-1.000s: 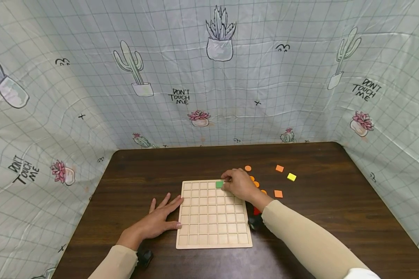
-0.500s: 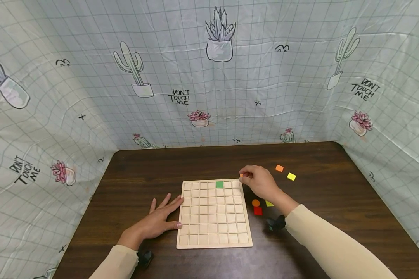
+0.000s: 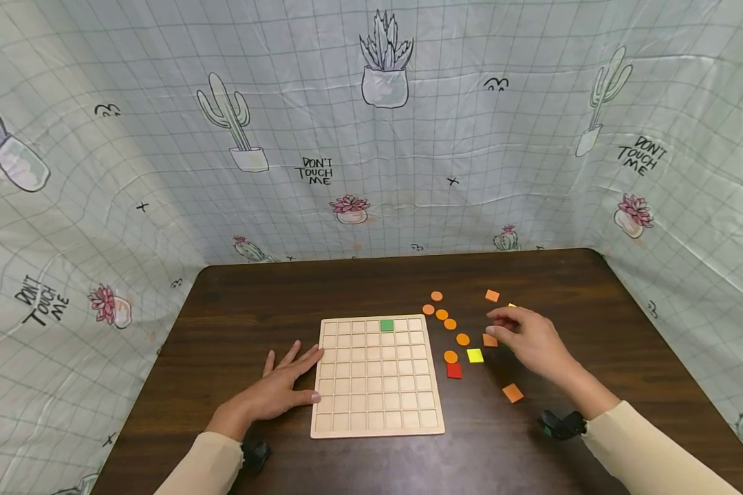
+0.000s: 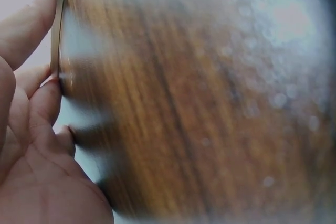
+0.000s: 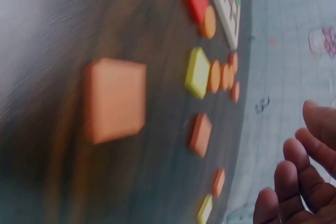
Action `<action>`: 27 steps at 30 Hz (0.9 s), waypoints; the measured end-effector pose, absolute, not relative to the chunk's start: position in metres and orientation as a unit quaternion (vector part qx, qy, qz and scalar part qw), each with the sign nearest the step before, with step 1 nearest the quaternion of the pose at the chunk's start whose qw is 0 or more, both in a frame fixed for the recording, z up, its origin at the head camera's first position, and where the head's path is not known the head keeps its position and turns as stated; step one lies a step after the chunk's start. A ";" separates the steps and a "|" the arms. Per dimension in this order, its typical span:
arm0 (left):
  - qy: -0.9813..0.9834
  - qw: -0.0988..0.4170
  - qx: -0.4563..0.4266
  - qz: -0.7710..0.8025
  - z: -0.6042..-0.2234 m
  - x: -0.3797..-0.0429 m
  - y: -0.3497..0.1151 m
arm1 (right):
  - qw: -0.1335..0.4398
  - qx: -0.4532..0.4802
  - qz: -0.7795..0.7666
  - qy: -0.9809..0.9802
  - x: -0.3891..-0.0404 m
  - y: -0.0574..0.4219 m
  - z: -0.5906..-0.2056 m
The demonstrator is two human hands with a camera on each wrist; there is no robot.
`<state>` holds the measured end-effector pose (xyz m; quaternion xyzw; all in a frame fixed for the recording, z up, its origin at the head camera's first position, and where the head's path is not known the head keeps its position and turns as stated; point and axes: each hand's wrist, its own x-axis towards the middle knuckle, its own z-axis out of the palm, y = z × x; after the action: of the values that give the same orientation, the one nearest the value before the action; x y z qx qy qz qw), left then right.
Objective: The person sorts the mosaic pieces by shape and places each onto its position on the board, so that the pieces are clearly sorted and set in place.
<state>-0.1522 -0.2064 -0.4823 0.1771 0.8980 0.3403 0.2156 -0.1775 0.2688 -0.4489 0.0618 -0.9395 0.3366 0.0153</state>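
While the board [image 3: 378, 385] is braced at its left edge by the left hand [image 3: 278, 392], the right hand [image 3: 532, 340] is held over the loose pieces on the bench [image 3: 272, 295].

Step in hand, as judged: picking a piece for the grid. One cell is filled, far row, third from the right, by the green tile [image 3: 386, 325]; the other cells are left bare.

Next move, as judged: fingertips to be lowered onto one piece, edges to be pinched. Since the pieces are thin and flat, slipping should be expected.

Hand state: right fingers are loosely bent, thumb set apart, nothing seen to be gripped; in the right wrist view they are framed bare against the curtain [image 5: 283, 61]. Left fingers are spread and straight, with the board's edge touched only.

Positions: the orange square [image 3: 489, 341] is placed just beneath the right thumb tip as viewed from above; contact can't be confirmed, height being poorly shown. The yellow tile [image 3: 512, 305] is mostly hidden by the fingers; the far orange tile [image 3: 492, 295] is found just past them. Toward the board, the yellow square [image 3: 475, 355], red square [image 3: 454, 370] and six orange discs [image 3: 450, 324] are scattered. The near orange tile [image 3: 513, 393] is set on the wearer's side of the hand.
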 end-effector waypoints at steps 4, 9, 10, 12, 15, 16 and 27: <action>0.896 0.219 0.177 0.344 -0.482 -0.152 -0.206 | 0.002 0.064 0.332 -0.941 -0.159 0.288 -0.451; 0.894 0.222 0.175 0.348 -0.482 -0.153 -0.205 | -0.031 0.090 0.327 -0.940 -0.139 0.309 -0.460; 0.894 0.222 0.174 0.349 -0.482 -0.153 -0.205 | -0.039 0.095 0.328 -0.939 -0.136 0.311 -0.462; 0.894 0.222 0.173 0.348 -0.481 -0.153 -0.205 | -0.056 0.112 0.331 -0.935 -0.131 0.317 -0.467; 0.895 0.222 0.173 0.347 -0.480 -0.153 -0.205 | -0.085 0.136 0.345 -0.925 -0.125 0.323 -0.473; 0.895 0.223 0.173 0.347 -0.479 -0.153 -0.205 | -0.094 0.143 0.352 -0.920 -0.124 0.324 -0.475; 0.893 0.224 0.171 0.351 -0.477 -0.151 -0.204 | -0.096 0.174 0.362 -0.911 -0.120 0.326 -0.487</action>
<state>-0.1506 -0.2040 -0.4775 0.1708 0.8932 0.3505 0.2240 -0.1198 0.3257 -0.4872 0.1736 -0.9107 0.3624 -0.0955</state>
